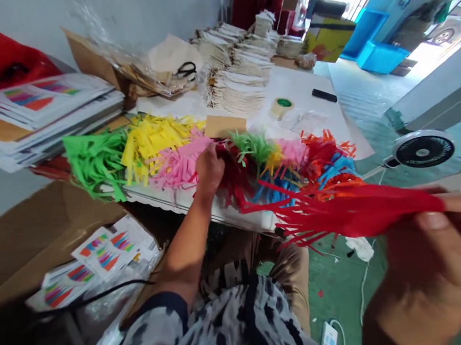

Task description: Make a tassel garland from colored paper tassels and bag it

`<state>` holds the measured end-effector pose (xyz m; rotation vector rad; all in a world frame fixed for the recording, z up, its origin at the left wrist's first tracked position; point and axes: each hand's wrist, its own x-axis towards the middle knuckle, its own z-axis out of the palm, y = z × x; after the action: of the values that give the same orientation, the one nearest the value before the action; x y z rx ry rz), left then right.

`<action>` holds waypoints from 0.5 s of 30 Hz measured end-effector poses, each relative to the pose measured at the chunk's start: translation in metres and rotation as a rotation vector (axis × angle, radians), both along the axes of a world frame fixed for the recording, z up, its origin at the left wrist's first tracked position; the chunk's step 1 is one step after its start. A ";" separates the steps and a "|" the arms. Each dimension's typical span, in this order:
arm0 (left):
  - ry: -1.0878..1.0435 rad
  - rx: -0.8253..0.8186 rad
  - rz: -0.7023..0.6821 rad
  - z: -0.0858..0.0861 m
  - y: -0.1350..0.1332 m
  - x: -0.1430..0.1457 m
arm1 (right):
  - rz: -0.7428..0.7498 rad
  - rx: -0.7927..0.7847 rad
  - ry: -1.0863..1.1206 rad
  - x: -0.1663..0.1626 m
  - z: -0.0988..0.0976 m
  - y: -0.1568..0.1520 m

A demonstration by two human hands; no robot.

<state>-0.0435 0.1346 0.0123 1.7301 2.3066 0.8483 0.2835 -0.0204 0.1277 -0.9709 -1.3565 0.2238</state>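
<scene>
In the head view, my right hand (452, 251) pinches the gathered end of a red tissue-paper tassel (361, 210) between thumb and fingers. Its cut strips trail left over the table's front edge. My left hand (210, 166) is closed at the table, between the pink tassels (177, 163) and the dark red tassels (234, 177). What its fingers grip is hidden. Further left lie yellow tassels (152, 141) and green tassels (97, 161). To the right are light green tassels (254, 146), blue strips (279, 187) and orange-red tassels (323, 154).
Behind the tassels are a piece of brown card (226, 125), a tape roll (281, 107), a black object (324, 95), stacked off-white bundles (243, 81) and scissors (186, 68). Printed sheets (50, 107) are piled left. A fan (424, 148) stands right; a power strip (330, 339) lies below.
</scene>
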 end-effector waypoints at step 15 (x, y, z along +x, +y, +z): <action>-0.451 0.592 -0.859 0.084 -0.169 0.115 | 0.182 -0.335 0.013 -0.023 -0.044 -0.050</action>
<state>0.0718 -0.0343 0.0965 2.1380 0.9020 1.5500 0.2608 -0.0702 0.0838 -1.1190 -1.4231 0.6101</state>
